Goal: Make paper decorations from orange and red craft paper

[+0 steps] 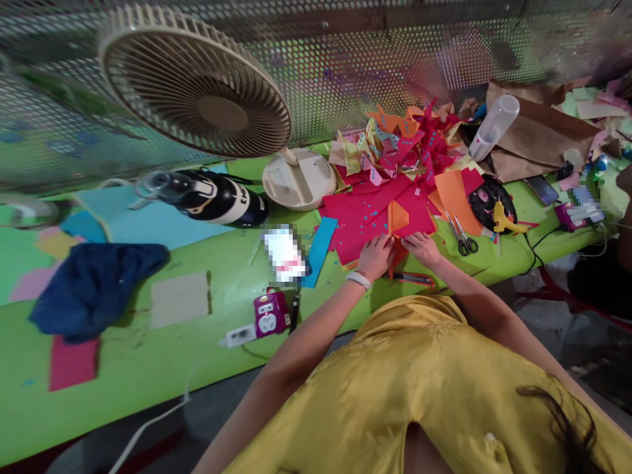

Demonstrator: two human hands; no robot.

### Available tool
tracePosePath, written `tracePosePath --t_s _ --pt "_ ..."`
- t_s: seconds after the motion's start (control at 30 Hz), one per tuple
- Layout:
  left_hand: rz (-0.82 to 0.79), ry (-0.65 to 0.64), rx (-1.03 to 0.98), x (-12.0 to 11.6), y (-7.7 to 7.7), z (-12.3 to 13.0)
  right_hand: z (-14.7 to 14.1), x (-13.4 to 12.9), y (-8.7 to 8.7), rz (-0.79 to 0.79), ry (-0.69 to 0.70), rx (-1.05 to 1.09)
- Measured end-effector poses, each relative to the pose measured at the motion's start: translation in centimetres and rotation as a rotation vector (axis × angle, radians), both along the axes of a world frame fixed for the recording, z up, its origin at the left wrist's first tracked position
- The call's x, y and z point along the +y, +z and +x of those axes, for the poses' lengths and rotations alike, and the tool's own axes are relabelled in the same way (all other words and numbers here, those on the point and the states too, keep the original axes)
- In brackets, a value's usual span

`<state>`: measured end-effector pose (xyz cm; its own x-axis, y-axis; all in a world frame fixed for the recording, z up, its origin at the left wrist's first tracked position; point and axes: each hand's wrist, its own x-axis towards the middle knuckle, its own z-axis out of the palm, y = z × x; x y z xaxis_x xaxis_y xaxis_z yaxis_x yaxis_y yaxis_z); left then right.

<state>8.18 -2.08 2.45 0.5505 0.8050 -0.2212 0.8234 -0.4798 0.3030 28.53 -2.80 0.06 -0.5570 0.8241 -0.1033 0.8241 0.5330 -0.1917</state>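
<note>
- Orange folded paper point(399, 251) is between the two hands, right of centre, above the near edge of the green table point(162, 362).
- At far left lies a crumpled navy cloth point(101, 289), overlapping a small red paper rectangle point(74, 365); a beige square point(180, 299) is just beside the cloth.
- Next comes a black-and-white bottle point(217, 196) below the tilted head of a cream fan point(197, 85).
- Further right are a lit phone point(285, 253), a purple power socket point(271, 313) and a blue paper strip point(322, 250).
- The person's left hand point(376, 255) has its fingers gathered at the orange paper's left side, over red sheets point(353, 230); whether they pinch it cannot be told.
- Just beyond the hands is a lighter orange folded piece point(397, 216); whether it joins the handled one is unclear. Farther back is a heap of dotted folded papers point(407, 141).
- The right hand point(421, 250) meets the paper's right side, fingers bent, grip likewise hidden. The step looks like folding or creasing; another fold would call for steady fingertips and matched edges.
- A utility knife point(413, 279) lies just below, then scissors point(464, 238) and a yellow glue gun point(506, 220).
</note>
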Motion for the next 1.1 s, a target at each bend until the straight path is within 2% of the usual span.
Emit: tracePosePath --t_s 0.27,0.67,0.87,0.97,1.03,1.1 --pt "0.01 0.035 -0.006 0.2 -0.1 0.1 0.2 0.1 0.1 0.003 0.042 0.001" --pt "0.079 -0.003 0.094 0.0 -0.9 1.1 0.0 0.1 0.2 0.011 0.063 -0.033" --pt "0.131 -0.014 0.138 0.0 -0.7 1.4 0.9 -1.1 -0.1 0.032 0.025 0.026" --pt "0.143 -0.017 0.137 -0.1 -0.5 1.5 1.1 -1.7 1.2 0.019 -0.081 0.098" --pt "0.148 -0.014 0.13 -0.1 -0.5 1.6 0.7 -1.5 2.4 -0.007 -0.276 0.151" --pt "0.155 -0.008 0.12 -0.1 -0.5 1.6 -0.1 -0.8 3.5 -0.13 -0.518 0.191"
